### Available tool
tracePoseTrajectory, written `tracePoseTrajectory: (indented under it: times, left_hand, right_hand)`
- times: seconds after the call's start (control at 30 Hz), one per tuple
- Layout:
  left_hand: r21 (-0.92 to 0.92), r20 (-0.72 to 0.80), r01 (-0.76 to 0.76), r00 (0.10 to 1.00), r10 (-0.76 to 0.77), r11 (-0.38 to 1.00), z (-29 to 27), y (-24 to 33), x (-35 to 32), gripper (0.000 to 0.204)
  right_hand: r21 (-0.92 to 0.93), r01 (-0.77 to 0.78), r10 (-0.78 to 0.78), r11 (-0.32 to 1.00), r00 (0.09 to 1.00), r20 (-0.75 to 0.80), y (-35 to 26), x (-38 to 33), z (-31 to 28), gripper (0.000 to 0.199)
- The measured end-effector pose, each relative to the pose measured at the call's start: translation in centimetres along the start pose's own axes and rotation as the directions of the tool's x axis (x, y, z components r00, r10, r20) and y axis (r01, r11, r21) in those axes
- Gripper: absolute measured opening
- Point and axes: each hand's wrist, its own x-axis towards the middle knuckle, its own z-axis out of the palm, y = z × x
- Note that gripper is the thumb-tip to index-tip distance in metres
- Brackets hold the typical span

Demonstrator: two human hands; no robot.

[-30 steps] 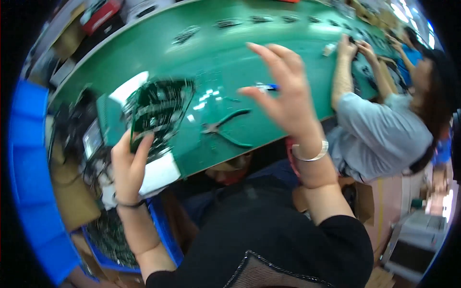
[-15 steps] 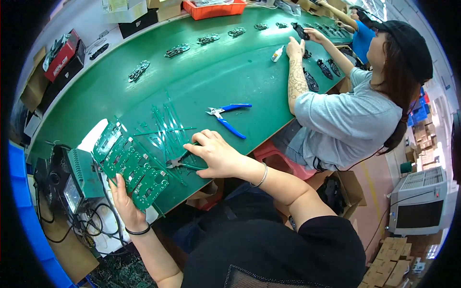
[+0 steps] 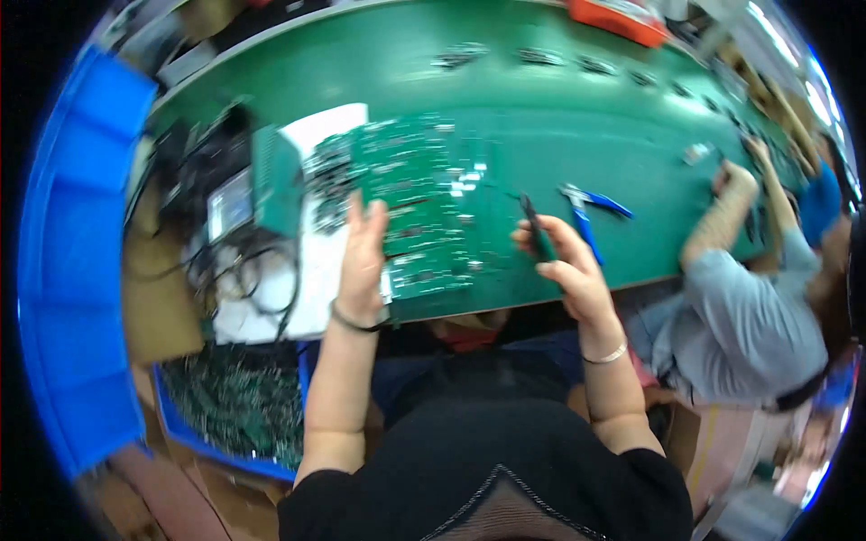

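My left hand (image 3: 363,254) grips the left edge of a green circuit board (image 3: 417,213) that lies flat on the green table (image 3: 541,117). My right hand (image 3: 561,259) is closed around a small dark hand tool (image 3: 532,225), held just right of the board. Blue-handled pliers (image 3: 586,209) lie on the table just beyond my right hand.
A small tester box with tangled cables (image 3: 236,216) and white paper (image 3: 311,270) sit at the left. Blue bins (image 3: 77,261) stand along the left side, and one near my knees holds several circuit boards (image 3: 234,397). A co-worker in grey (image 3: 749,307) sits at the right, next to an orange tray (image 3: 618,13).
The view has swung left. My right hand has lifted off the board with the dark tool and moved to the right of it. The left hand still holds the board.
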Motion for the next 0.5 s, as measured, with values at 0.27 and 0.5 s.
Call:
tracePoseTrajectory:
  times: [0.27,0.5]
  left_hand:
    - [-0.195,0.150,-0.045,0.986,0.075,0.980,-0.6,0.6,-1.1,0.039]
    - [-0.187,0.191,-0.067,0.976,0.104,0.980,-1.1,0.8,-1.1,0.036]
  right_hand:
    - [-0.499,0.009,-0.021,0.867,1.000,-0.019,0.0,1.5,1.6,0.043]
    - [-0.386,-0.004,-0.010,0.922,0.999,-0.034,-0.3,1.5,2.8,0.040]
